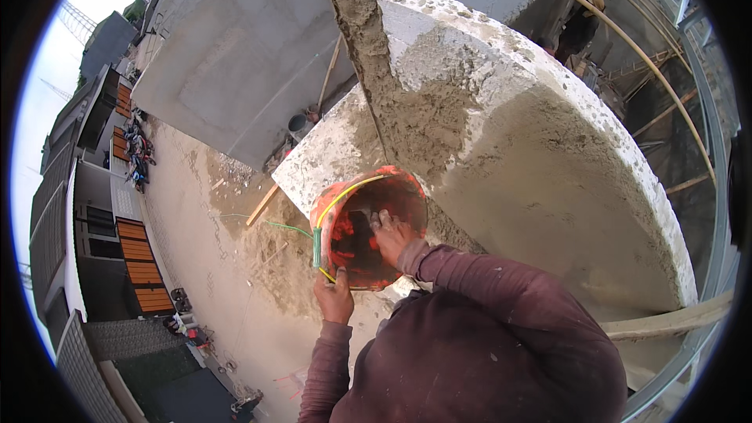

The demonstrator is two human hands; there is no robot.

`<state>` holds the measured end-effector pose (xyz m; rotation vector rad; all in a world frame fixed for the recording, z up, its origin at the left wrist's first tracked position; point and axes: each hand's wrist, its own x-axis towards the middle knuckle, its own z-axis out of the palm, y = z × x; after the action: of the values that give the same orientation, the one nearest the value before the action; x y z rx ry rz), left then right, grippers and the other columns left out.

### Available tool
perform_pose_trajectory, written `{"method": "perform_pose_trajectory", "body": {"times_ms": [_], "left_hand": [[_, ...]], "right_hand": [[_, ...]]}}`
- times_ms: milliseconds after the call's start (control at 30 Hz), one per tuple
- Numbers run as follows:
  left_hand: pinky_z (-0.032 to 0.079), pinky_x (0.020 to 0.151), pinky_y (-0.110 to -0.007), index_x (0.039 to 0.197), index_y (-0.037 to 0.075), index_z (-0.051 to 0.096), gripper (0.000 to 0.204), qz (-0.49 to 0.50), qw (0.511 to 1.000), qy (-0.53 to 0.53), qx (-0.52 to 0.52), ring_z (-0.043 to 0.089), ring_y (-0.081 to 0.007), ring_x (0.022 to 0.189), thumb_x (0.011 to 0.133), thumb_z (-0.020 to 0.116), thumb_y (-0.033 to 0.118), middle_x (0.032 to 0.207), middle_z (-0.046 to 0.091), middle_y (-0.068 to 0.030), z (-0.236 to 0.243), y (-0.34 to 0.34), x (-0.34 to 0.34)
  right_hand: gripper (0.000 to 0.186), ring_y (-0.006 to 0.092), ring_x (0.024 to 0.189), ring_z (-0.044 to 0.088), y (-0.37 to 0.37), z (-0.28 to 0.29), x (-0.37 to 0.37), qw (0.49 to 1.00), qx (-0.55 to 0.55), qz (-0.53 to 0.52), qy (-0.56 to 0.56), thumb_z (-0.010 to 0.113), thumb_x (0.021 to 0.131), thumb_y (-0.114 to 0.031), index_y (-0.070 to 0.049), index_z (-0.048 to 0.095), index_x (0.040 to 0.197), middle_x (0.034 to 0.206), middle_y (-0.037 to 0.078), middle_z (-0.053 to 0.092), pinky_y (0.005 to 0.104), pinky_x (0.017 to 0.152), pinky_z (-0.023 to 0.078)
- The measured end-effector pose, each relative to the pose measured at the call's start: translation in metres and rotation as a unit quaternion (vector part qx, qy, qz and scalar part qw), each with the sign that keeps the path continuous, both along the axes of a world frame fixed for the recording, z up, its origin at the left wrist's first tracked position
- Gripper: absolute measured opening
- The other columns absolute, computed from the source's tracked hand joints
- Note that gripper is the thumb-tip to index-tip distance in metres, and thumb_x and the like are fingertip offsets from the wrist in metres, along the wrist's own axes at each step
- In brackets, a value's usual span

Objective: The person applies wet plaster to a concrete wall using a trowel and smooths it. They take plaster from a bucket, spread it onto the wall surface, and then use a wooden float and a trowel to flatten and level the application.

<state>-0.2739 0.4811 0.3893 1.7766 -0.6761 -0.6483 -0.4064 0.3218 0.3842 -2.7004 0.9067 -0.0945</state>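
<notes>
A red plastic bucket [403, 197] smeared with mortar is tipped toward me, just below a grey rendered wall [501, 149]. My left hand [334, 295] grips the bucket's lower rim, where a yellow-green handle [317, 247] runs. My right hand [393, 235] reaches inside the bucket. Its fingers are closed on a dark trowel [359, 226] whose blade lies against the inner wall. Both of my sleeves are dark maroon.
I am high above a sandy yard [227, 266]. Houses and parked motorbikes [137, 153] line the left. Another person [580, 23] stands at the upper right by bamboo poles [642, 55]. A wooden plank [674, 317] and a metal rail [717, 211] run along the right.
</notes>
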Motion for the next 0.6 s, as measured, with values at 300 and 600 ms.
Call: {"method": "perform_pose_trajectory", "body": {"times_ms": [300,600], "left_hand": [[0.044,0.065,-0.032,0.098,-0.005,0.059,0.012,0.042,0.995,-0.085,-0.03,0.053,-0.0143,0.071,0.091,0.057,0.005,0.08,0.059,-0.0088,0.005,0.001,-0.005],[0.049,0.086,-0.034,0.129,-0.003,0.054,0.038,0.013,0.97,-0.237,-0.06,0.065,-0.0239,0.1,0.092,0.057,0.004,0.11,0.067,-0.0174,-0.007,0.014,-0.005]], "right_hand": [[0.031,0.0359,0.109,0.061,-0.021,-0.025,0.017,0.971,0.205,-0.095,0.079,0.052,0.09,-0.016,0.001,0.06,0.114,0.13,0.022,0.055,0.0486,0.093,0.05],[0.03,0.0373,0.107,0.061,-0.059,0.03,0.0,0.975,0.192,-0.01,0.111,0.055,0.087,-0.021,-0.004,0.066,0.108,0.114,0.022,0.064,0.0445,0.093,0.048]]}}
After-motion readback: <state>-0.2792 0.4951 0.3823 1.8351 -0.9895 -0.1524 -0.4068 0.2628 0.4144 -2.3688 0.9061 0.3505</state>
